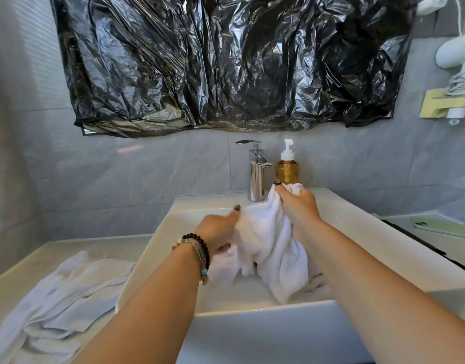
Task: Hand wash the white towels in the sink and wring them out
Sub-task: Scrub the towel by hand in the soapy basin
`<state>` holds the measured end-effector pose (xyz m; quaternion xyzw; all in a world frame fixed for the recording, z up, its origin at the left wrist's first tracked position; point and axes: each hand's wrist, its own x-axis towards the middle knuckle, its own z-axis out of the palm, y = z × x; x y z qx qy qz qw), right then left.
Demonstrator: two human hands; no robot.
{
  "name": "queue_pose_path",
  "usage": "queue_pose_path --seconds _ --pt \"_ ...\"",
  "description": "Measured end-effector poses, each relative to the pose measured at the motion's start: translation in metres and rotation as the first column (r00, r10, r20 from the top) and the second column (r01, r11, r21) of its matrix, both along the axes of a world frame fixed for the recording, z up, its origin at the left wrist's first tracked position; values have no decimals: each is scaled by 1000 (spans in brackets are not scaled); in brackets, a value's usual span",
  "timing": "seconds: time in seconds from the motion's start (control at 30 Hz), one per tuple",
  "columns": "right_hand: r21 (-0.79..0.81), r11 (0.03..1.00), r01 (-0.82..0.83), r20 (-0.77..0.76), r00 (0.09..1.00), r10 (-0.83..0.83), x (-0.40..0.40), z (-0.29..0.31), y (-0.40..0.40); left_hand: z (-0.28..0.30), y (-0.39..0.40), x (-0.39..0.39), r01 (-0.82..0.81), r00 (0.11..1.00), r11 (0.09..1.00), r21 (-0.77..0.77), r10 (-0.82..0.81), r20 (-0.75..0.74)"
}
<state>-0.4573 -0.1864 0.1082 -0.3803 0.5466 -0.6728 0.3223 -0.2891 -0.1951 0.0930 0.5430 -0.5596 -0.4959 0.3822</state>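
Both hands (left hand (217,227); right hand (297,203)) grip towel (268,248)

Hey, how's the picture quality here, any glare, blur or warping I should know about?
Head view: bright glare streaks on the black plastic sheet and chrome tap; wide-angle warping bends the wall tiles and sink rim toward the edges; the left hand is slightly motion-blurred where it grips the white towel, the right hand sharper; soft, even daylight, faint shadows.

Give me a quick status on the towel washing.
Left hand and right hand both grip white towel over sink. Second towel waits on counter. Nothing blocking.
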Motion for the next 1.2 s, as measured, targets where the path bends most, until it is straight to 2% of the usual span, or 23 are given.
queue_pose_path --seconds 0.03,0.1,0.17,0.23,0.3,0.37,0.43,0.5,0.53,0.57,0.6,0.63,0.67,0.7,0.73,0.77,0.87,0.97,1.0,1.07,1.13,1.17,1.2 --pt "32 999 13 -21 1000 -12 -1 -1 1 2 -3 2 -86 987 994 -66 76 -140" --pt "155 987 -46 -104 993 63 2 -1 6 6 -6 5 -180 899 978 -104 122 -420" --pt "315 936 -156 -213 950 229 9 -4 8 9 -5 8 -176 830 979 -108 89 -550" --pt "446 883 -146 -365 871 328 14 -4 10 11 -3 7 -146 812 983 -112 55 -581" --pt "469 883 -5 -542 787 293 13 -5 12 15 3 5 -105 824 986 -126 15 -567" --pt "404 905 133 -670 716 194 8 -6 15 20 6 3 -56 820 987 -148 -39 -571" --pt "234 943 237 -790 611 43 4 -6 18 28 7 3 10 814 986 -168 -106 -572" --pt "-35 978 205 -826 545 -144 4 -1 17 39 7 4 98 849 974 -206 -190 -493" --pt "-174 976 128 -788 577 -216 6 5 16 47 8 6 152 868 962 -228 -241 -435" --pt "-276 960 37 -716 659 -231 8 12 13 54 8 9 215 882 945 -247 -296 -366" --pt "-305 950 -60 -624 767 -152 11 19 10 60 7 12 298 884 919 -259 -368 -288" --pt "-273 945 -178 -503 864 18 13 26 7 67 5 16 389 874 883 -265 -444 -198" --pt "-220 923 -315 -361 906 223 15 33 6 73 2 19 468 856 844 -263 -506 -103" --pt "-162 885 -437 -246 886 393 16 37 3 78 -1 23 530 835 811 -246 -550 -13" --pt "-107 840 -533 -200 839 507 17 40 0 83 -3 26 565 822 796 -218 -566 61" --pt "-45 815 -578 -227 800 555 16 41 -3 88 -4 28 581 814 790 -195 -567 129" --pt "119 824 -554 -433 718 545 16 39 -13 96 -6 36 578 801 799 -167 -517 301" --pt "204 828 -522 -563 629 536 7 32 -15 88 -16 46 437 844 872 -220 -314 434" --pt "224 812 -539 -560 611 560 3 28 -15 80 -21 48 387 844 892 -233 -240 480" --pt "241 789 -565 -553 588 590 -4 22 -14 62 -28 51 336 813 927 -169 -195 549" --pt "256 781 -569 -543 584 603 -7 22 -14 47 -34 52 306 732 950 -60 -194 653" --pt "296 759 -580 -503 581 640 -7 21 -16 43 -36 53 288 692 957 -42 -178 700" --pt "354 723 -593 -438 578 688 -6 21 -16 41 -37 54 283 688 957 -67 -154 709"
